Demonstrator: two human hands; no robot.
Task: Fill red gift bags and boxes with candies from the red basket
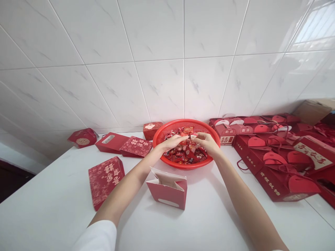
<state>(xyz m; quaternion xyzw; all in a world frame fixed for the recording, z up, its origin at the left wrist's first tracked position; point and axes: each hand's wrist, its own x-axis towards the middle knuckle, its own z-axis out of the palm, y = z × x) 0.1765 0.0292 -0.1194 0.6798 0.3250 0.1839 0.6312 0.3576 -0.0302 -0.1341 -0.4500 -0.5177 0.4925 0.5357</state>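
A red plastic colander [187, 167] full of small wrapped candies [180, 157] stands near the wall. Both my hands are inside its rim, over the candies. My left hand [175, 142] is curled round some of them, its lower fingers partly hidden among the wrappers. Fingers bent, my right hand [207, 142] closes on a red-and-white wrapped candy [194, 136] close to the left fingertips. Between my forearms, in front of the colander, a red paper gift box [169, 193] stands upright with its top open and its white inside showing.
Left of the colander lie red gift boxes, one patterned [106, 181], one plain with a handle slot [108, 142]. A small red box [152, 130] stands behind. Many handled red boxes [272, 167] crowd the right side, with a cardboard box [314, 111] beyond. The tiled wall [159, 90] bounds the table.
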